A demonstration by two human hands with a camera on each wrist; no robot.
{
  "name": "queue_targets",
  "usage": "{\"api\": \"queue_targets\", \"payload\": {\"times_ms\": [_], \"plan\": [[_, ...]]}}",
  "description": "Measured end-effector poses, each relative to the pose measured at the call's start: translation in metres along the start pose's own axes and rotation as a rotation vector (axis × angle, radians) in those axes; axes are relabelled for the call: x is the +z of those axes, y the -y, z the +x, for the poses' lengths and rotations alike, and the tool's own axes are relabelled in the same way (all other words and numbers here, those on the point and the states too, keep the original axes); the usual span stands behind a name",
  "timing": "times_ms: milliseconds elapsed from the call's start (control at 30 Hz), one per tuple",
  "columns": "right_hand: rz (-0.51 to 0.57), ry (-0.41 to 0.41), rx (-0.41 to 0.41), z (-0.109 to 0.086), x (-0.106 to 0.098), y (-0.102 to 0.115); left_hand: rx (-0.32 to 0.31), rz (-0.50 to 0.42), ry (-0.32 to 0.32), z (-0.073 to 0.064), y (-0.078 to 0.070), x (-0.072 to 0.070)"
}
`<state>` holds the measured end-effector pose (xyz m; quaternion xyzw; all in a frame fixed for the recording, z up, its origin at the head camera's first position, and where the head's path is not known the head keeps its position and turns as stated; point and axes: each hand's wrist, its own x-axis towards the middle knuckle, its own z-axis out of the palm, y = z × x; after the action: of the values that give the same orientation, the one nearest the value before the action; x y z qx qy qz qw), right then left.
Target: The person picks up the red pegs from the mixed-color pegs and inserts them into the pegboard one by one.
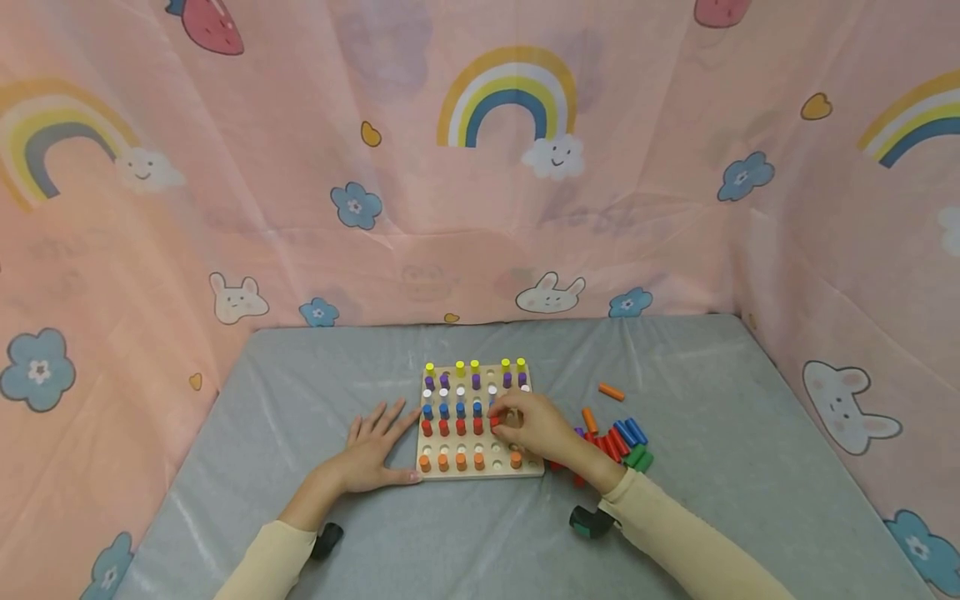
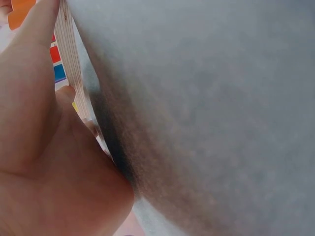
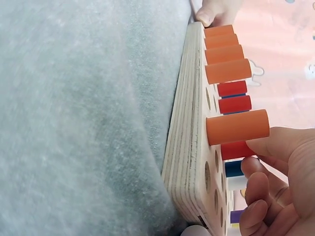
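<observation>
A wooden pegboard lies on the grey cloth, with rows of yellow, purple, white, blue, red and orange pegs standing in its holes. My right hand is over the board's right half, thumb and forefinger pinching a red peg at the red row. Just in front of that peg an orange peg stands upright in the board. Spread out flat, my left hand rests on the cloth at the board's left side, its thumb at the near corner. The left wrist view shows mostly palm and cloth.
Right of the board lies a pile of loose pegs, with red pegs, blue pegs and green pegs, partly behind the right forearm. An orange peg lies apart, farther back. Pink patterned curtains enclose the table.
</observation>
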<state>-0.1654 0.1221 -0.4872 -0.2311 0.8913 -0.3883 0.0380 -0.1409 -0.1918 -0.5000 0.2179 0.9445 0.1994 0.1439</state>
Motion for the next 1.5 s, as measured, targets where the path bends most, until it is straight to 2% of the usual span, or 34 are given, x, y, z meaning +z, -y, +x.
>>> {"api": "queue_targets", "payload": {"times_ms": [300, 567, 733, 900, 1167, 1300, 1500], "plan": [[-0.010, 0.003, 0.006, -0.001, 0.002, -0.003, -0.001, -0.017, 0.001, 0.000, 0.001, 0.000], [-0.004, 0.005, -0.006, -0.002, 0.000, -0.003, 0.051, -0.068, -0.062, 0.001, 0.010, 0.009], [0.006, 0.008, -0.008, -0.003, -0.002, -0.004, 0.053, -0.076, -0.054, 0.000, 0.004, 0.003], [0.021, 0.008, 0.036, -0.005, -0.006, -0.002, 0.033, -0.040, -0.033, -0.002, -0.002, -0.002], [0.025, -0.029, 0.052, -0.014, -0.014, -0.009, 0.015, -0.043, -0.039, 0.002, 0.013, 0.012], [0.036, -0.037, 0.080, -0.021, -0.020, -0.016, 0.025, -0.044, -0.042, 0.002, 0.013, 0.013], [0.020, -0.050, 0.162, -0.033, -0.031, -0.025, 0.056, -0.062, -0.061, 0.001, 0.012, 0.011]]}}
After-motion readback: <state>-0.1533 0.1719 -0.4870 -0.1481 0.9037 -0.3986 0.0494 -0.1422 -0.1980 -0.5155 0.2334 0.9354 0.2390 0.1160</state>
